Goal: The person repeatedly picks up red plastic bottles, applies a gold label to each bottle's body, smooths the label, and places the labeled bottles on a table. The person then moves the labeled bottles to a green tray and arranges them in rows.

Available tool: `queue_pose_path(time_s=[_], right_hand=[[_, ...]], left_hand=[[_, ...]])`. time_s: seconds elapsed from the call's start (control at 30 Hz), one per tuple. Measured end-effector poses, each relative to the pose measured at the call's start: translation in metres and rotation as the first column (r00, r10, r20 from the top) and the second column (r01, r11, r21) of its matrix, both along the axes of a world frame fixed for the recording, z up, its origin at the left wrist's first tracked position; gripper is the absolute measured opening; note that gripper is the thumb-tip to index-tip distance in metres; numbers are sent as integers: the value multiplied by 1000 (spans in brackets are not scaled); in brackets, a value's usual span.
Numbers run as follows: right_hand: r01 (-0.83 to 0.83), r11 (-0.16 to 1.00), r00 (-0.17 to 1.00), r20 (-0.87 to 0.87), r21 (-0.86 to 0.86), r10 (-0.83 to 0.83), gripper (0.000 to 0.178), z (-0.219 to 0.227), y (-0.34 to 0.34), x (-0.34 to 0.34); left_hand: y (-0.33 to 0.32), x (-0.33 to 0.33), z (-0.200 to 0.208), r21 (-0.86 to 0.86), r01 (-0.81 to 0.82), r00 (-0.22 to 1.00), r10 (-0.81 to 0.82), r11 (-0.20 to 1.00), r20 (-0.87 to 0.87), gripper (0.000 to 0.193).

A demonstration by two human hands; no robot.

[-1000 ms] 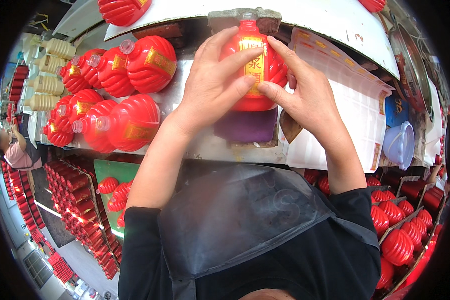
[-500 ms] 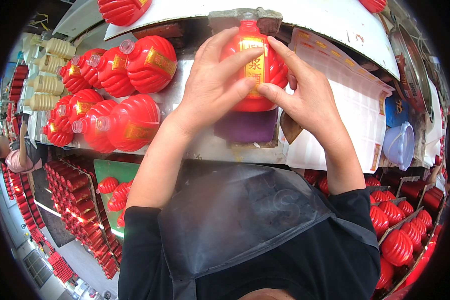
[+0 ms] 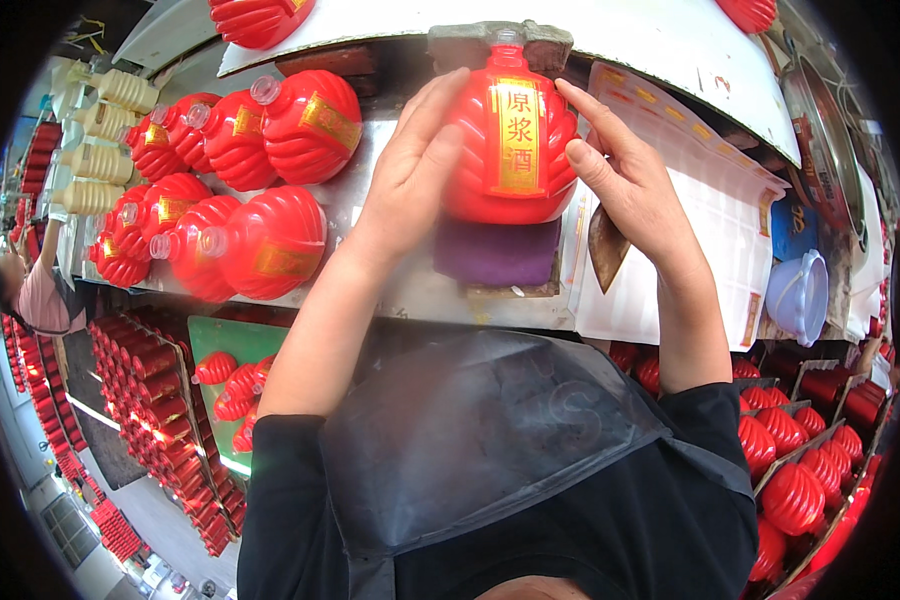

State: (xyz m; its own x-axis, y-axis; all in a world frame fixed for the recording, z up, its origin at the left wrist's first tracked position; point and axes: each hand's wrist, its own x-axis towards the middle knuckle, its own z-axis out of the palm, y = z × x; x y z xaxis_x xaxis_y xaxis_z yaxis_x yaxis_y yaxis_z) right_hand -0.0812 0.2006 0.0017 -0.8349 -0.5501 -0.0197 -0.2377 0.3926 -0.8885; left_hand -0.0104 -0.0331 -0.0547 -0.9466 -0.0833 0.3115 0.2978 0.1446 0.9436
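A red, ribbed plastic bottle (image 3: 557, 150) with a clear neck lies on a purple pad (image 3: 495, 255), its neck pointing away from me. A gold label (image 3: 518, 140) with red edges sits flat along its upper face. My left hand (image 3: 415, 165) is alongside the bottle's left flank, fingers stretched and slightly blurred. At the right flank is my right hand (image 3: 632, 185), fingers extended and thumb lifted off the label. Whether the fingertips still touch the bottle I cannot tell. The neck end meets a grey notched block (image 3: 450, 48).
Several labelled red bottles (image 3: 315, 125) lie at the left of the bench. White label sheets (image 3: 685, 220) cover its right part, near a pale bucket (image 3: 798, 295). Crates of red bottles (image 3: 795, 495) stand lower right. Another person (image 3: 40, 290) is at far left.
My thumbs and fingers have come off the label and spread to the bottle's sides, baring the whole label. The left hand moved left, the right hand right.
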Motion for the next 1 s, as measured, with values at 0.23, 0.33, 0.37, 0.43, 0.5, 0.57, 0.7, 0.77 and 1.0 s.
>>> queue_pose_path(time_s=[0.23, 0.33, 0.37, 0.43, 0.5, 0.57, 0.7, 0.77, 1.0], right_hand=[[23, 999, 999, -47, -28, -25, 55, -11, -1, -3], [15, 999, 1000, -19, -35, -16, 54, -10, -1, -3], [18, 1000, 1000, 11, -19, -18, 54, -9, -2, -3], [9, 1000, 1000, -22, -4, -9, 58, -7, -2, -2], [15, 1000, 997, -71, 26, -13, 62, -5, -3, 0], [31, 997, 989, -149, 74, -20, 68, -3, -5, 2], [89, 981, 967, -252, 174, -43, 77, -1, -12, 5], [97, 980, 949, -312, 172, -39, 78, -1, -15, 6], [118, 972, 940, -338, 203, -43, 80, -3, -17, 7]], left_hand=[[4, 4, 0, -62, -32, 999, 34, 998, 42, 60], [7, 4, 2, -77, -58, 996, 63, 995, 69, 64], [9, 4, 3, -48, -57, 995, 60, 997, 82, 64], [11, 5, 5, 10, -59, 992, 58, 998, 111, 65], [14, 4, 6, 81, -69, 990, 58, 994, 130, 66], [18, 3, 7, 148, -89, 986, 66, 985, 151, 67], [27, 2, 8, 239, -137, 978, 93, 961, 185, 70], [29, 2, 10, 250, -150, 976, 103, 957, 190, 71], [28, 2, 10, 217, -160, 974, 119, 963, 192, 73]])
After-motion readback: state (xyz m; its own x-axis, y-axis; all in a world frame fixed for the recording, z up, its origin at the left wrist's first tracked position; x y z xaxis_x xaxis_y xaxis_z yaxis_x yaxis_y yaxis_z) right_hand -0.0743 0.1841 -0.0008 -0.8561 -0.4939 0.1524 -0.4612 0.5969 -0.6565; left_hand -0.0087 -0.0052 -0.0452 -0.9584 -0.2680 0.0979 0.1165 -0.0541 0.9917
